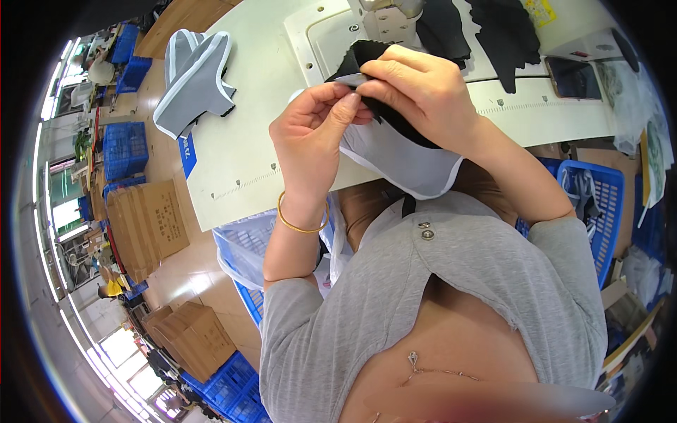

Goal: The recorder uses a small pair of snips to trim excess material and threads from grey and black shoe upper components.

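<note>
Both my hands meet over the front of the sewing table, pinching the edge of a grey and black fabric piece (405, 163) with white trim. My left hand (317, 130) has thumb and fingertips pressed together on its edge. Just beside it, my right hand (427, 88) grips the black part between thumb and fingers. The grey side hangs below my hands toward my lap. Behind them stands a sewing machine (391, 21), its needle area partly hidden. A stack of grey pieces with white binding (194, 81) lies at the table's left edge.
Black fabric pieces (504, 42) lie right of the machine, near a dark phone (573, 77). A blue basket (605, 211) stands at my right; a plastic-lined basket (243, 243) is below the table at left. Cardboard boxes (148, 225) and blue crates (125, 149) line the floor further left.
</note>
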Demonstrator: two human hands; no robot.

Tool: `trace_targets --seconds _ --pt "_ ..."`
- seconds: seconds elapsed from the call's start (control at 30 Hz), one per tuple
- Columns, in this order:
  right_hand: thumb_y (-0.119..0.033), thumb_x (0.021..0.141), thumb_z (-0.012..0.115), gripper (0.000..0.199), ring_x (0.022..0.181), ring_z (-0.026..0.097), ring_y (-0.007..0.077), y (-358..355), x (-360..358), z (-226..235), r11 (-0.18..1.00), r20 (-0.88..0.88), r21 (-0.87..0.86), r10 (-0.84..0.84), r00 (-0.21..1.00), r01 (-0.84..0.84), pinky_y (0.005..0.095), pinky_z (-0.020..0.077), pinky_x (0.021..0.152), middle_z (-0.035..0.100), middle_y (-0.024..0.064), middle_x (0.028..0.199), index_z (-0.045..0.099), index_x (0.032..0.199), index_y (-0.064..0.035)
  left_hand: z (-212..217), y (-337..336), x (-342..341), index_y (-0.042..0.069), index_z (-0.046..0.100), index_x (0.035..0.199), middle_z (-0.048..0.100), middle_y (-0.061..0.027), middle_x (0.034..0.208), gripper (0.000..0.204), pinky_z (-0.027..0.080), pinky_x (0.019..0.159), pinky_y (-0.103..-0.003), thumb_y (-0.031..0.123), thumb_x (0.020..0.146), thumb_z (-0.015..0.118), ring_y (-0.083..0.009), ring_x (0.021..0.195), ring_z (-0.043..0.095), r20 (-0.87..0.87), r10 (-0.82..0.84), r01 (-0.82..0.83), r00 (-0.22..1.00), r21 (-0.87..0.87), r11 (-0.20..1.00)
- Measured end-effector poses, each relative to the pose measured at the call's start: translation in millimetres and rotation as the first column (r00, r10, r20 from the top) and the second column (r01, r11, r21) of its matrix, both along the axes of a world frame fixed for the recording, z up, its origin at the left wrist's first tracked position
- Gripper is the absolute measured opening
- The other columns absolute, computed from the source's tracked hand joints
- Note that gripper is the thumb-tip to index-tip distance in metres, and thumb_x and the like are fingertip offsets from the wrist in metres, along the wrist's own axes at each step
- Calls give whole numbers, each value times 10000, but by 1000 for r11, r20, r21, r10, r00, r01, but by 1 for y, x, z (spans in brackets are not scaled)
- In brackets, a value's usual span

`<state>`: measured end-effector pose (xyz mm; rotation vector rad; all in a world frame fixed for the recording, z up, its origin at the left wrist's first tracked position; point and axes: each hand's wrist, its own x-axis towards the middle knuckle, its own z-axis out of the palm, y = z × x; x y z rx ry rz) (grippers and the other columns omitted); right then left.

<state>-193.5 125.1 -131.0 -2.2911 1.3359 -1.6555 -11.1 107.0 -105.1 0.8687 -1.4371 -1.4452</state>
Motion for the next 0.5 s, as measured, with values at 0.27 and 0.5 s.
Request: trace_targets --seconds 0.27,0.5 --pt "-207 893 699 255 678 588 253 20 -13 -6 970 160 194 117 980 -147 329 464 595 600 126 820 645 974 29 -5 -2 3 -52 615 1005 692 -139 886 121 596 758 -341 44 937 641 -207 779 692 -186 130 -107 974 129 986" --pt "-223 888 708 275 673 589 260 21 -5 -16 964 185 210 126 975 -165 335 463 589 605 120 830 645 988 25 -9 0 2 -24 628 1025 700 -130 936 102 582 793 -317 46 954 609 -197 848 691 -291 116 -52 950 219 974"
